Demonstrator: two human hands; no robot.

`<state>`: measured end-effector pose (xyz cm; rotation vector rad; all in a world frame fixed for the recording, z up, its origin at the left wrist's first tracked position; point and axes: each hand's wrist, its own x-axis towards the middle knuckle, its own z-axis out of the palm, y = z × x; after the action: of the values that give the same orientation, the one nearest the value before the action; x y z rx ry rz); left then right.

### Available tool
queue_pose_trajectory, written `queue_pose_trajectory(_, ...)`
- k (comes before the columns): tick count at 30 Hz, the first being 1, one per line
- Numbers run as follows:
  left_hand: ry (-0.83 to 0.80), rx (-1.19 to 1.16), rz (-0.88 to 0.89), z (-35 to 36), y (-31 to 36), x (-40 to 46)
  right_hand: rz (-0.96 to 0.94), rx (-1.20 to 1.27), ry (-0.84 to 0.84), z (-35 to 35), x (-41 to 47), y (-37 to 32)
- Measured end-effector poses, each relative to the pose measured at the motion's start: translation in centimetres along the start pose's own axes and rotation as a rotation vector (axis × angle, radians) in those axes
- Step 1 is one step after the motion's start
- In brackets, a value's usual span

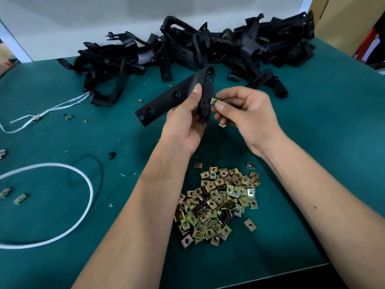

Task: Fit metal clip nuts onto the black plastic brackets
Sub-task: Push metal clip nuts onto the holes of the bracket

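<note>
My left hand (184, 122) grips a black plastic bracket (166, 101) above the green table, thumb across its face; the long drilled arm points down to the left. My right hand (245, 113) pinches a brass-coloured clip nut (215, 101) between thumb and forefinger, right at the bracket's right edge. A second clip nut (222, 125) peeks out under the right hand's lower fingers. A heap of clip nuts (218, 203) lies on the table between my forearms. A big pile of black brackets (198, 51) stretches across the back of the table.
A white cord loop (87, 197) and a thin black loop (100, 170) lie on the left of the green table (323, 132). White string (52, 109) trails from the bracket pile. Stray clip nuts (19, 199) dot the left side. The table's front edge runs at lower right.
</note>
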<state>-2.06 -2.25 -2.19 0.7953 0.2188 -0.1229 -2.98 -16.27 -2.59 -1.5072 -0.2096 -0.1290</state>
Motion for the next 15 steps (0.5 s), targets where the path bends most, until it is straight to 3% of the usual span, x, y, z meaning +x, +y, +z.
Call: queue_pose_trajectory(15,-0.024,0.020,-0.011,-0.05,-0.30,-0.03,0.096,0.095,0.007,-0.10,-0.05,-0.13)
